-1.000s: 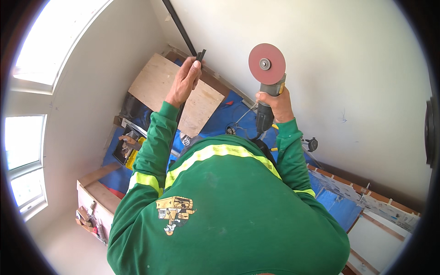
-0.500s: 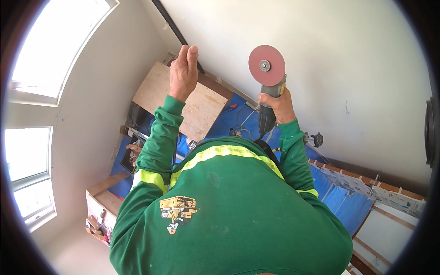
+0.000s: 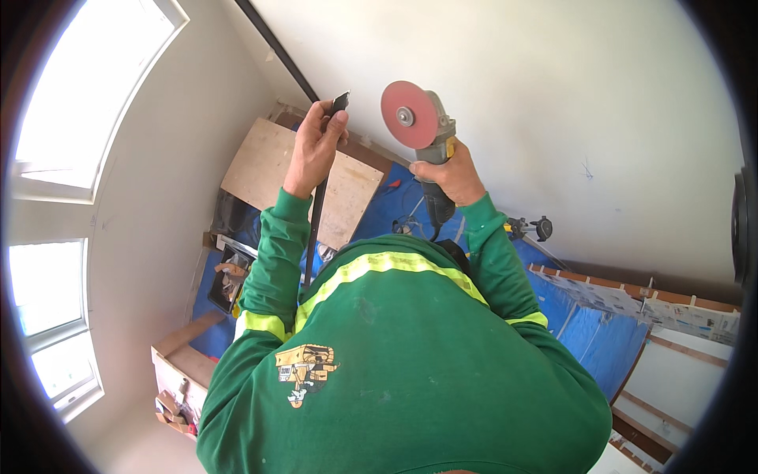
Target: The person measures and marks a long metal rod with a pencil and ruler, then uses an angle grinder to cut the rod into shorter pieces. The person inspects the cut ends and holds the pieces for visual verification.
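My left hand [image 3: 316, 150] is raised in front of me, its thumb and fingers closed on a slim black bar [image 3: 317, 213]. The bar's end, with a pale bare edge, sticks out above the thumb. Its lower part runs down beside my left forearm. In my right hand [image 3: 454, 175] is an angle grinder [image 3: 434, 162], gripped round its dark body with the thumb across the front. The grinder's reddish disc [image 3: 422, 118] faces me, a short way right of the bar's end and apart from it. Whether the disc turns I cannot tell.
Another dark strip [image 3: 276, 47] slants along the wall behind my left hand. A plywood sheet [image 3: 260, 162] lies beyond my left arm, on blue floor covering [image 3: 387, 207]. A black bin [image 3: 225, 276] stands left. Right are a tripod-like stand [image 3: 541, 229] and a paper-covered ledge [image 3: 616, 299].
My left hand has turned, and the black bar's end now shows above its thumb. The grinder has moved left, closer to my left hand, and its disc has tilted.
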Motion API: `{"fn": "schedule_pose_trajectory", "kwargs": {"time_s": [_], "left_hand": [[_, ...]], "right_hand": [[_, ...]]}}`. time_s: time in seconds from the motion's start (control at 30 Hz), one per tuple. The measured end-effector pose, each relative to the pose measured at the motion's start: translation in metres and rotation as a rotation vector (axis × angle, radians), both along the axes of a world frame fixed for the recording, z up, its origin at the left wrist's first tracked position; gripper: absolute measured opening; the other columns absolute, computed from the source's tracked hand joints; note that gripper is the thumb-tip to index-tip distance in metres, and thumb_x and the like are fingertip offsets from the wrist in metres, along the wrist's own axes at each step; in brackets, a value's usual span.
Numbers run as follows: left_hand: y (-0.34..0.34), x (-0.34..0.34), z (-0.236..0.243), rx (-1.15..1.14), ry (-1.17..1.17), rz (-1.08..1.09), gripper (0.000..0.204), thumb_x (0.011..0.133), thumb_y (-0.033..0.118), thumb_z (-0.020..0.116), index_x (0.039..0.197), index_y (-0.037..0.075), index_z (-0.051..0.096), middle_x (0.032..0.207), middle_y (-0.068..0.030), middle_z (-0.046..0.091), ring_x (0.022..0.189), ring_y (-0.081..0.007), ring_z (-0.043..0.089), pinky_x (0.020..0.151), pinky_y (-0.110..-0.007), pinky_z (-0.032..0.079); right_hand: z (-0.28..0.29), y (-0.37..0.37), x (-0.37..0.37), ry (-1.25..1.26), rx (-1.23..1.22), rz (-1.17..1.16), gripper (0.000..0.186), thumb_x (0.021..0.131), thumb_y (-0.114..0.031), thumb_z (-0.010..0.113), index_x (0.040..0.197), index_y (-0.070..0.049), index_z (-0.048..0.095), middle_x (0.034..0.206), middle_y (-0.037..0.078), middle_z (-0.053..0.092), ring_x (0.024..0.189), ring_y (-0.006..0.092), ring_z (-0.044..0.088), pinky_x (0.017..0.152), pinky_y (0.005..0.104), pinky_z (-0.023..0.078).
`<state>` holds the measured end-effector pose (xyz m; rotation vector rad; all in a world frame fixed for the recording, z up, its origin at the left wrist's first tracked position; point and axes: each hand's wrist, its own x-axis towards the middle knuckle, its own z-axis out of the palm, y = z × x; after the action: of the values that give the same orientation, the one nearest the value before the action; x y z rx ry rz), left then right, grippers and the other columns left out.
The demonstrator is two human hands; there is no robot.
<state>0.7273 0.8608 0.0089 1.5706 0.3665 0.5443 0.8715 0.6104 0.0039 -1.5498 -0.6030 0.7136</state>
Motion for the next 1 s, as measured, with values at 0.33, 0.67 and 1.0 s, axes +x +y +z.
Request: {"fn": "schedule_pose_trajectory", "kwargs": {"time_s": [0.33,0.67,1.0], "left_hand": [[-0.041,-0.004,0.011,0.227,-0.089,0.206,0.023,0.106,0.013,0.077,0.120,-0.004,0.070,0.095,-0.0073,0.064,0.081,-0.0143,0.066,0.073,-0.031,0.057],[-0.049,0.001,0.018,0.395,0.022,0.215,0.022,0.101,0.010,0.079,0.119,-0.002,0.076,0.098,-0.0101,0.067,0.082,-0.0186,0.068,0.071,-0.035,0.059],[-0.060,0.002,0.010,0.361,0.004,0.184,0.023,0.100,0.008,0.081,0.120,-0.001,0.076,0.101,-0.0100,0.067,0.088,-0.0199,0.073,0.078,-0.035,0.062]], "right_hand": [[0.007,0.008,-0.001,-0.017,-0.184,0.040,0.065,0.081,-0.016,0.094,0.134,0.006,0.065,0.123,0.010,0.074,0.109,0.0198,0.070,0.100,0.0365,0.057],[0.016,-0.001,0.015,-0.196,-0.248,0.059,0.067,0.078,-0.019,0.091,0.135,0.005,0.065,0.124,0.014,0.076,0.112,0.0234,0.072,0.104,0.0388,0.057],[0.034,-0.018,0.037,-0.360,-0.385,0.096,0.063,0.078,-0.019,0.089,0.132,0.003,0.066,0.121,0.015,0.078,0.108,0.0242,0.075,0.099,0.0390,0.059]]}}
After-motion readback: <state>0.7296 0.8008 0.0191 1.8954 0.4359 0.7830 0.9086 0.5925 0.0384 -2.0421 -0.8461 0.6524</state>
